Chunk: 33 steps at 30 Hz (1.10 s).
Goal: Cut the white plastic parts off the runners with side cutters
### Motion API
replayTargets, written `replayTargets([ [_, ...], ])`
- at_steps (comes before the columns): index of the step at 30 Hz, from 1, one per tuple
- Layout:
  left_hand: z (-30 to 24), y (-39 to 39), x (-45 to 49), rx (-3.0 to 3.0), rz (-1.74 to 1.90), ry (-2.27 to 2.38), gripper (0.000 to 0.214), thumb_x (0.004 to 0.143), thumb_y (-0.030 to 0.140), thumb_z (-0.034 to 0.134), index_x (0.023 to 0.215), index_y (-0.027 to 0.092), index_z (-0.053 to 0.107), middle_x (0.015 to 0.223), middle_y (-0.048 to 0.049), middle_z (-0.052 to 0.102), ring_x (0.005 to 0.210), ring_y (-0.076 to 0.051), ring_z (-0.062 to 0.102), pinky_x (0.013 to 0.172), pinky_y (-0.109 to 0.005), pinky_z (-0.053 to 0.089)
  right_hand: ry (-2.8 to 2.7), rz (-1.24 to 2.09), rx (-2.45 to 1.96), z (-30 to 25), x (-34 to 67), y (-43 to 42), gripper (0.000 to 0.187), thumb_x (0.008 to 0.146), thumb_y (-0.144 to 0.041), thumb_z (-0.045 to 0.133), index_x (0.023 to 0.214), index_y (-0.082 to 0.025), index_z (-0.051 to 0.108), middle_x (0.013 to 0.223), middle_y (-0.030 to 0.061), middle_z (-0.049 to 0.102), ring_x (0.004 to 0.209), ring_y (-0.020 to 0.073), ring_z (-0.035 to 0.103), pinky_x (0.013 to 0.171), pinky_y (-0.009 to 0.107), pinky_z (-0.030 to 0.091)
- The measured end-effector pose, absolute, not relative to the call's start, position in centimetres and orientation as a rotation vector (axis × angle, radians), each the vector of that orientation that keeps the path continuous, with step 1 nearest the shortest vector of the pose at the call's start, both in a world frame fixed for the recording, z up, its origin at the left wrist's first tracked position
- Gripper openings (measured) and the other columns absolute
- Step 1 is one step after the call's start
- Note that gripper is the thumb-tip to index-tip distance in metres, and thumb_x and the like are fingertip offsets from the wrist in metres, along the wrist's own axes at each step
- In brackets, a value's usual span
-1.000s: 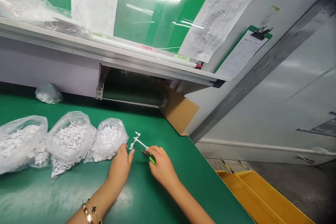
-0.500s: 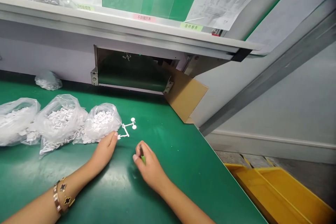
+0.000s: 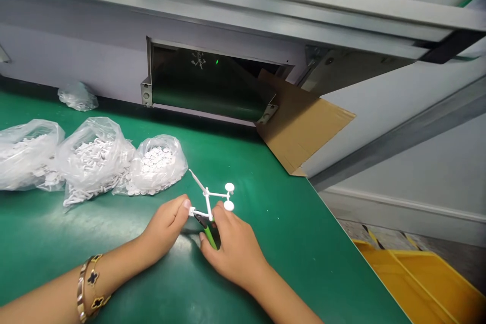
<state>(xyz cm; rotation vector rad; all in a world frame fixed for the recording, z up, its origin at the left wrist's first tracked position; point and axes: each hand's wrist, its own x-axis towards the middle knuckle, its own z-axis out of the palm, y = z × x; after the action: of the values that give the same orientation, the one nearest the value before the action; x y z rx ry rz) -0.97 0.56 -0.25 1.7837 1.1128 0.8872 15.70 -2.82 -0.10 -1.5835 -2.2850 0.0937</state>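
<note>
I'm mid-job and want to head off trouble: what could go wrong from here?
The tips of the green-handled cutters in the right hand sit close to the fingertips of the left hand, so a slip might nip a finger. The white plastic frame is pinched near one end, so it could twist. The nearest bag looks open, so a stray bit might land inside.

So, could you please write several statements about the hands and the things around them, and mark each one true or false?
1. The right hand holds green-handled cutters. True.
2. Bags of white parts sit on the green table. True.
3. The left hand is inside one of these bags. False: it holds a white branched piece.
4. Both wrists are bare. False: the left one wears bracelets.
5. Cardboard stands at the right end of the dark opening. True.
</note>
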Motion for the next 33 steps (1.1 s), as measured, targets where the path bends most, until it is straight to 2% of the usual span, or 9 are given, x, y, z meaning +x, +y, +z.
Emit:
replayTargets([
  [10, -0.3, 0.6, -1.0, 1.778, 0.824, 1.095, 0.034, 0.089, 0.04, 0.023, 0.062, 0.02, 0.025, 0.059, 0.0044, 0.028, 0.056, -0.011, 0.029, 0.054, -0.024, 0.027, -2.411, 0.175, -1.653, 1.1, 16.0, -2.8, 0.016, 0.072, -0.026, 0.046, 0.086, -0.02, 0.045, 0.075, 0.0029, 0.057, 0.065, 0.0173, 0.051, 0.054, 0.026, 0.029],
  [23, -0.4, 0.5, -1.1, 1.757, 0.686, 1.124, 0.034, 0.088, 0.04, 0.023, 0.061, 0.02, 0.022, 0.058, 0.0046, 0.026, 0.055, -0.011, 0.028, 0.053, -0.025, 0.025, -2.546, 0.283, -1.81, 2.1, 15.8, -2.8, 0.015, 0.072, -0.022, 0.044, 0.084, -0.018, 0.05, 0.076, 0.005, 0.064, 0.06, 0.0168, 0.053, 0.052, 0.026, 0.02],
  [29, -1.6, 1.0, -0.7, 1.574, 0.707, 1.11, 0.035, 0.087, 0.044, 0.025, 0.062, 0.021, 0.023, 0.054, 0.006, 0.022, 0.05, -0.01, 0.025, 0.047, -0.023, 0.022, -2.496, 0.495, -1.761, 1.5, 16.1, -2.5, 0.003, 0.071, -0.018, 0.042, 0.069, -0.019, 0.044, 0.065, 0.0013, 0.056, 0.055, 0.0132, 0.045, 0.051, 0.025, 0.02],
  [33, -1.9, 1.0, -0.6, 1.528, 0.699, 1.083, 0.036, 0.087, 0.046, 0.025, 0.062, 0.021, 0.024, 0.055, 0.0062, 0.022, 0.049, -0.01, 0.023, 0.046, -0.023, 0.021, -2.403, 0.716, -1.623, 1.4, 16.5, -2.4, 0.009, 0.069, -0.013, 0.041, 0.07, -0.021, 0.037, 0.064, -0.0023, 0.05, 0.054, 0.0117, 0.041, 0.05, 0.023, 0.023],
])
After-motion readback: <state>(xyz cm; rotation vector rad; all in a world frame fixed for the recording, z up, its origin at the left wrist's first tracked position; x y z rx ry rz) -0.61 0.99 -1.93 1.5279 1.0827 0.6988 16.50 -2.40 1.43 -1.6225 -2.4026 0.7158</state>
